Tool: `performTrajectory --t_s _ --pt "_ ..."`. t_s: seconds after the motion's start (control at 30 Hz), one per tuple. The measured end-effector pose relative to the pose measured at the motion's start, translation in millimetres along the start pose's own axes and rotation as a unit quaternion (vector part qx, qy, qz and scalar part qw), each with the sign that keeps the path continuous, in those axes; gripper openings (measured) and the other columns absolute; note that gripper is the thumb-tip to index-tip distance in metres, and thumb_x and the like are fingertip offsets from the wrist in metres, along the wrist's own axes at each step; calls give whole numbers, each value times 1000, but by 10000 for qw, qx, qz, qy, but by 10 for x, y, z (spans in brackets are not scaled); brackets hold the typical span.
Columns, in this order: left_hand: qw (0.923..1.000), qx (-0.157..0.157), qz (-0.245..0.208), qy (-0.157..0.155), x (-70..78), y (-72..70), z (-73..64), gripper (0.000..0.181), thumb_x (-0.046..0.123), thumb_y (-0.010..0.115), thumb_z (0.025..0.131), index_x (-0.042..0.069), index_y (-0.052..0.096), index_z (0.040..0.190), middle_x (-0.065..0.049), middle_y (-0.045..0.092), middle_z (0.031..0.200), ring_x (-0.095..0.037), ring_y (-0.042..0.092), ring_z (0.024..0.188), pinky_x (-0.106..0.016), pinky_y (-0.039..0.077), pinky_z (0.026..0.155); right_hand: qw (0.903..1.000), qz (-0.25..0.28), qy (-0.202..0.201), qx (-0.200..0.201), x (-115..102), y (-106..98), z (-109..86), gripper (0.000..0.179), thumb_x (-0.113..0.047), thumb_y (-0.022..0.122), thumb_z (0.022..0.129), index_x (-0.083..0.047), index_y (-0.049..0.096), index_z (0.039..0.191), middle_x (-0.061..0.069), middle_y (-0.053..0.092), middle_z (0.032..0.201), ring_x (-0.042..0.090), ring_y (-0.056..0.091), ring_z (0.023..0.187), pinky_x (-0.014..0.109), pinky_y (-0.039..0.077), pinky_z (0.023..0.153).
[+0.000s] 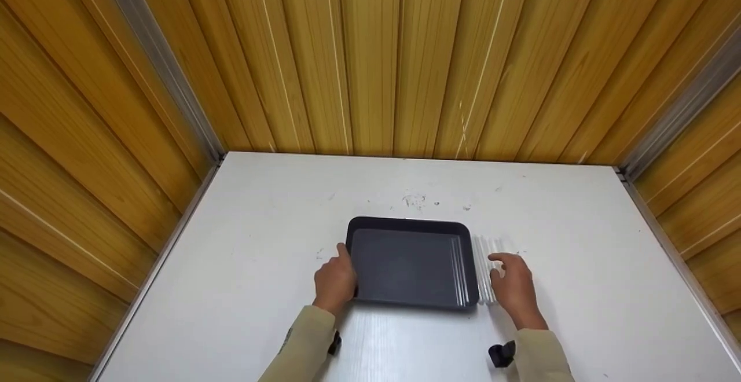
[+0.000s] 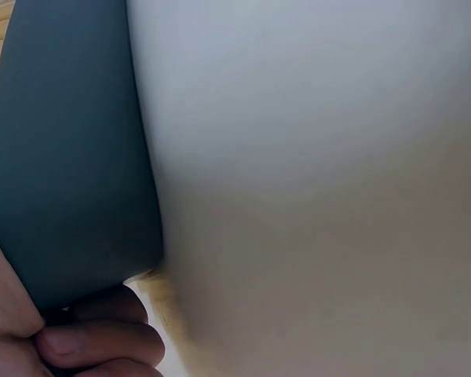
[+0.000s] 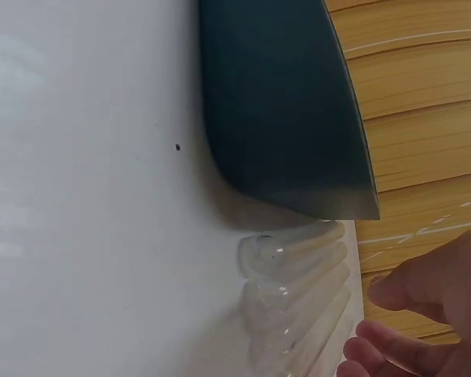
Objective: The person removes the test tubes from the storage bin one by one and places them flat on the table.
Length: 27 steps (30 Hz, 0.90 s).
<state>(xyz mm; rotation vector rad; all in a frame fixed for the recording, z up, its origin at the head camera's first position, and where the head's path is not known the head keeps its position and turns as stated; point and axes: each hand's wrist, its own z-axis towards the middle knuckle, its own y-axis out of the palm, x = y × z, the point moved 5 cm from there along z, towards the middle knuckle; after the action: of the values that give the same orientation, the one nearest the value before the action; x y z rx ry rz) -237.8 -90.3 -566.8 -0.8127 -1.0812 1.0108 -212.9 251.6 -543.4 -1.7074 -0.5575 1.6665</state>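
A dark grey rectangular tray [image 1: 399, 266] lies on the white table. My left hand [image 1: 336, 281] grips its left side, and in the left wrist view the fingers [image 2: 110, 339] curl at the tray's wall [image 2: 74, 157]. Several slender clear tubes [image 1: 460, 272] lie side by side along the right end inside the tray. More clear tubes [image 3: 318, 287] form a row on the table just outside the tray's right wall. Over that row is my right hand [image 1: 514, 286], thumb and forefinger apart, with nothing visible between them.
The white tabletop [image 1: 278, 214] carries small dark marks [image 1: 414, 200] beyond the tray. Yellow wood-patterned walls [image 1: 370, 58] close off the back and both sides, with grey metal strips [image 1: 168, 69] at the corners.
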Motion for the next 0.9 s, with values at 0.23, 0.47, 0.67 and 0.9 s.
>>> performTrajectory --t_s 0.23,0.47,0.67,0.9 --pt "9999 -94 -63 -18 -12 3 10 36 -5 57 93 -12 50 127 -14 59 64 -26 54 49 -43 46 47 9990 222 -296 266 -161 -12 -18 32 5 58 95 9 61 126 31 58 125 45 60 112 55 50 89" --pt "9998 -176 -92 -67 -11 7 10 38 -6 57 93 -12 49 129 -15 60 66 -27 55 51 -44 47 49 9987 370 -253 227 -280 19 -16 32 4 59 95 8 61 127 28 59 126 40 61 111 51 52 89" --pt "9993 -286 -118 -200 -16 12 18 38 -5 57 93 -11 50 130 -15 61 66 -25 55 50 -42 46 48 9984 422 -290 228 -326 71 -4 31 5 60 95 9 62 126 27 62 122 38 64 106 48 53 86" --pt "9991 -316 -108 -247 -18 28 27 36 -4 56 94 -11 51 130 -13 60 63 -21 51 47 -40 44 46 9979 524 -377 96 -404 150 -11 33 6 60 94 9 61 127 26 63 122 35 65 104 46 54 85"
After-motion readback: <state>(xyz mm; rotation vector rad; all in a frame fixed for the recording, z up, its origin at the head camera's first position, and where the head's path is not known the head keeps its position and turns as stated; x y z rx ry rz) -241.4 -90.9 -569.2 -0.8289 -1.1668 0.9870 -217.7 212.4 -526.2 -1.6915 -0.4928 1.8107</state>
